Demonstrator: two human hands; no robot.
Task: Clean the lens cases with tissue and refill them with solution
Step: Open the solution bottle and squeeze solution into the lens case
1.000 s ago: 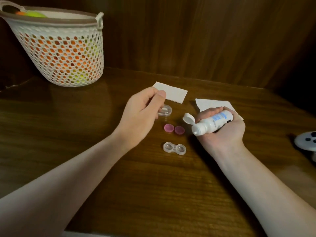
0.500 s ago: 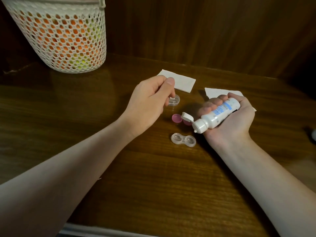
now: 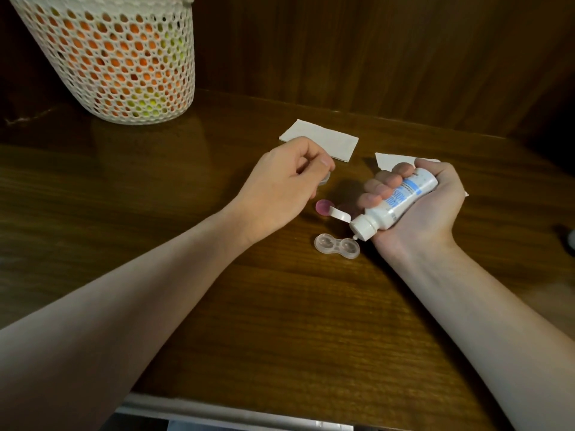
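The right hand (image 3: 417, 209) wraps its fingers around a small white bottle (image 3: 395, 206) with blue print, so its grip is full and firmly on the bottle. The bottle is tipped down and to the left, its flip cap (image 3: 340, 214) hanging open, and its nozzle sits just above the right well of a clear lens case (image 3: 337, 245) that lies flat on the wooden bench (image 3: 280, 306). Both wells of that case are uncovered.

The left hand (image 3: 280, 188) hovers a little farther back with its fingers curled in. Its grip is narrow, the thumb and fingertips pinching a small clear piece (image 3: 418, 179) that peeks out under the thumb; it looks like a second lens case, though most of it is hidden by the hand.

Between the two hands a pink lid (image 3: 323, 207) lies on the bench, partly covered by the open flip cap. A second pink shape beside it sits in the shadow of the bottle and is hard to make out.

A folded tissue (image 3: 329, 141) lies flat just beyond the left hand. Another tissue (image 3: 392, 159) lies behind the right hand, mostly hidden by it.

At the back left of the bench stands a white mesh basket (image 3: 124, 57), with orange and yellow-green shapes showing through its holes.
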